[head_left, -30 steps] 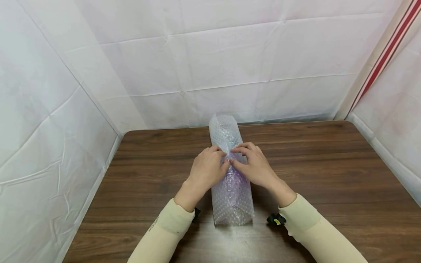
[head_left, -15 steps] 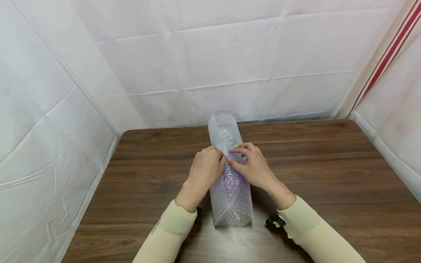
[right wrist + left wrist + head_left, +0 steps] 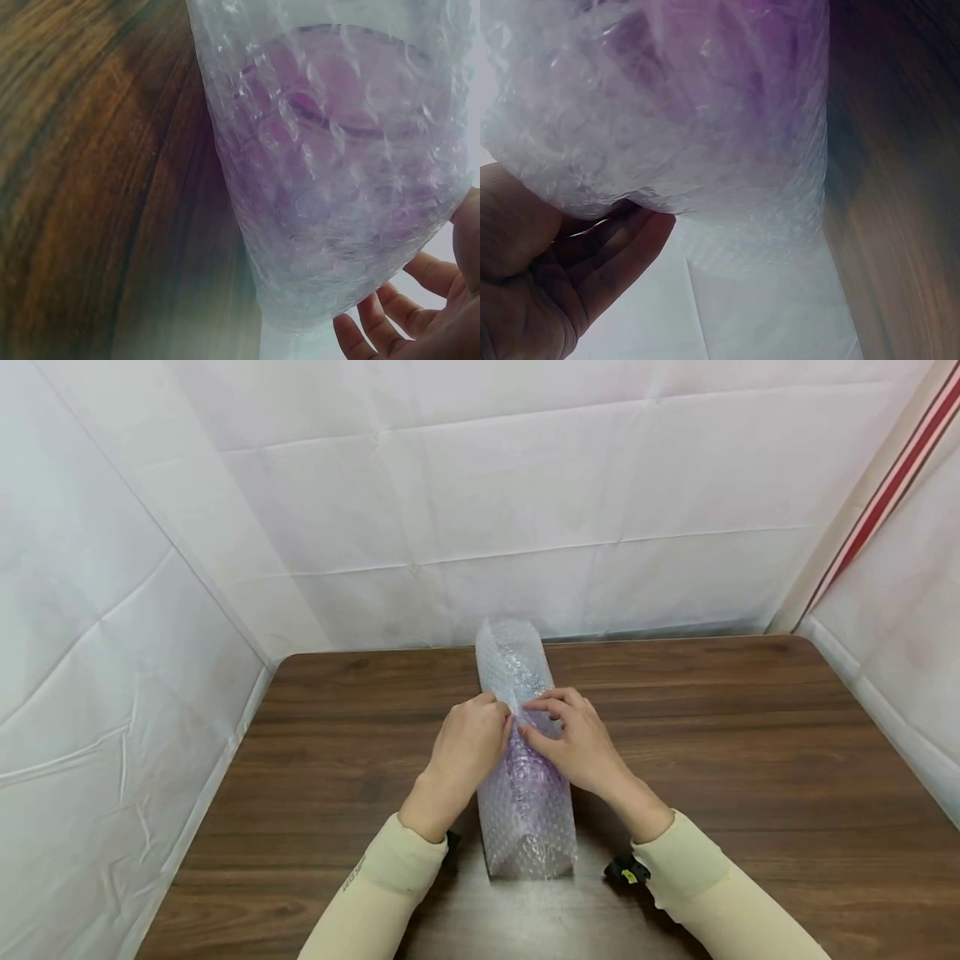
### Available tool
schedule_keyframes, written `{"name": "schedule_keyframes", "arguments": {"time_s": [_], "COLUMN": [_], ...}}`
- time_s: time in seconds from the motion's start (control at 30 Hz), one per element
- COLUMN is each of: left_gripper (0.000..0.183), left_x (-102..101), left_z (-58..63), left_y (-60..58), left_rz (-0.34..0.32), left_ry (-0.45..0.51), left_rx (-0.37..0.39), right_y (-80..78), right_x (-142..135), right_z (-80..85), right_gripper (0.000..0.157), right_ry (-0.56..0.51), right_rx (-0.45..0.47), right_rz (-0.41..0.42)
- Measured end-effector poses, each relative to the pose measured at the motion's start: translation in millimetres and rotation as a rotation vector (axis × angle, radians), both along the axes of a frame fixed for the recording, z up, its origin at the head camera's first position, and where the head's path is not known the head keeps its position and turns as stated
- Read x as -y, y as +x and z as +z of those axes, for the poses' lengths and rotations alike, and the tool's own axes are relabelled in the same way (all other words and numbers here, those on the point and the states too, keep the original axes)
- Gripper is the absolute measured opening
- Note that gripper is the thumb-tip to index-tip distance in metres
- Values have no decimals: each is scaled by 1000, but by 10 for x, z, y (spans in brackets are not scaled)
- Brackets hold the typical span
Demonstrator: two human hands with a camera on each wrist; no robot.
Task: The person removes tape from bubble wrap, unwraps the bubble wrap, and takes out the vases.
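A long bundle of clear bubble wrap [image 3: 525,810] lies lengthwise across the middle of the table, its far end by the back edge. Something purple with a round rim [image 3: 352,82] shows through the layers in the right wrist view; its kind is blurred by the bubbles. My left hand [image 3: 468,739] pinches the upper fold of the wrap between thumb and fingers. Across from it, my right hand [image 3: 585,739] rests its fingertips on the wrap's top, thumb and forefinger apart. In the right wrist view the spread fingers [image 3: 397,311] lie along the wrap's surface.
The dark wood-grain table [image 3: 712,735] extends to both sides of the bundle. White cloth walls [image 3: 480,502] stand behind and at the sides, with a red-striped band [image 3: 873,518] at the right corner. A small black device [image 3: 626,870] sits at the right cuff.
My left thumb and fingers have drawn together on the wrap's fold, where a gap showed between them before. The right hand and the bundle have barely moved.
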State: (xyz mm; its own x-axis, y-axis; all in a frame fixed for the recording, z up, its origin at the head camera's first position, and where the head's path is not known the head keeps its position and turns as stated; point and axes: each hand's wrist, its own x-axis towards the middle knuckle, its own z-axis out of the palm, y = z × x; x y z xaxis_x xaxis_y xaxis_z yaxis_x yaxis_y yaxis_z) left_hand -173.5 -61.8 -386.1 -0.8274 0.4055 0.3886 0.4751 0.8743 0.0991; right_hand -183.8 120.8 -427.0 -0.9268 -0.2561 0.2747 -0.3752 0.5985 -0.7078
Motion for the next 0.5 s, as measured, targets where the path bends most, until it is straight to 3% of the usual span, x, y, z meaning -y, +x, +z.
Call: {"name": "schedule_keyframes", "arguments": {"time_s": [0.5], "left_gripper": [13], "left_x": [16], "left_z": [-55], "left_y": [-40], "left_rz": [-4], "left_ry": [50], "left_rx": [-70], "right_y": [-22], "right_x": [34], "right_z": [3], "right_gripper": [33], "right_ry": [-3], "right_rx": [-19], "right_rz": [-22]}}
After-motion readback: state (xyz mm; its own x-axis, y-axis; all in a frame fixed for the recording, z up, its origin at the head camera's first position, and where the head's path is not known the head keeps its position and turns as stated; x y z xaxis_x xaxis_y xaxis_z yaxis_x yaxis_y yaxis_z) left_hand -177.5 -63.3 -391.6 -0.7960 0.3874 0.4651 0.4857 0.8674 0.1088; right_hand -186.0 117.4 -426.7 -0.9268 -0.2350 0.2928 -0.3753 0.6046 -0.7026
